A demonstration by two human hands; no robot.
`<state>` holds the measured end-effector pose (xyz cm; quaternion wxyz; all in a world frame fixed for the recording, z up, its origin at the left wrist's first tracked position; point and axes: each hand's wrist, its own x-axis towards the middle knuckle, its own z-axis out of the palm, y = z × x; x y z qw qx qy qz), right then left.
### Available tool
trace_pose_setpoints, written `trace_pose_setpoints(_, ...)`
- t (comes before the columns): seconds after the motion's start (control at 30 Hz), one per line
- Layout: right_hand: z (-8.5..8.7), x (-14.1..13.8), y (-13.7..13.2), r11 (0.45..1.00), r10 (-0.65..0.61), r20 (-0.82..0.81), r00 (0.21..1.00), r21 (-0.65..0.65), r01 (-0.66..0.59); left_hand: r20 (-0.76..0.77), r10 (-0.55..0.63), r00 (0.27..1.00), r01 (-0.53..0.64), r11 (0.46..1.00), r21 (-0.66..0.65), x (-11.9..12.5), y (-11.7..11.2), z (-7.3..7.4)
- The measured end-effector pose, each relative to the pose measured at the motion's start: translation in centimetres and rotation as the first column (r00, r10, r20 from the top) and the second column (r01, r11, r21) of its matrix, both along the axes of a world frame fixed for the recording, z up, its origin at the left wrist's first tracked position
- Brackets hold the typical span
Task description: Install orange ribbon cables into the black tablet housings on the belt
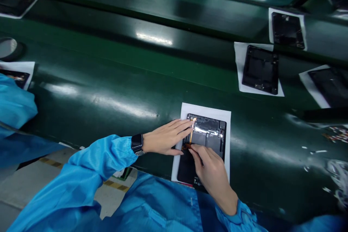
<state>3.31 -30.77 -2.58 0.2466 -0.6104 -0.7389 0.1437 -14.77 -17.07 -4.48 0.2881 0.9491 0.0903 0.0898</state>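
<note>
An opened tablet (201, 139) lies on a white sheet (208, 109) at the near edge of the green bench, its batteries and inner parts facing up. My left hand (166, 137), wearing a black watch (137, 143) at the wrist, reaches in from the left. Its fingers are stretched out, with the tips resting on the tablet's upper left. My right hand (211, 168) is over the tablet's lower half. Its thumb and forefinger pinch a small brown-orange flex cable (187, 146) near the tablet's left edge.
More opened tablets (261, 69) on white sheets lie to the right and along the back. A tape roll (10, 48) stands at far left, near a co-worker's blue sleeve (16, 101). Small scraps (318, 151) and a heap of little parts (337, 134) are at right.
</note>
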Motion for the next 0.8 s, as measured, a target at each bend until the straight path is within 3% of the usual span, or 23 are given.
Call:
trace_pose_setpoints(0.3,-0.2,-0.2,-0.5,0.998,-0.063,-0.138,0.988,0.001,0.064,0.001,-0.006,1.000,0.006,1.000,-0.011,0.0,0.1,-0.1)
trace_pose_setpoints(0.67,1.3,-2.1,1.7,0.995,0.080,0.215,0.973,-0.078,-0.064,0.015,-0.002,1.000,0.002,1.000,-0.008,0.1,0.0,-0.1)
trace_pose_setpoints(0.8,2.0,-1.2,2.0,0.994,0.089,0.180,0.980,-0.077,-0.076,0.020,0.007,1.000,-0.006,1.000,-0.019,0.0,0.0,0.0)
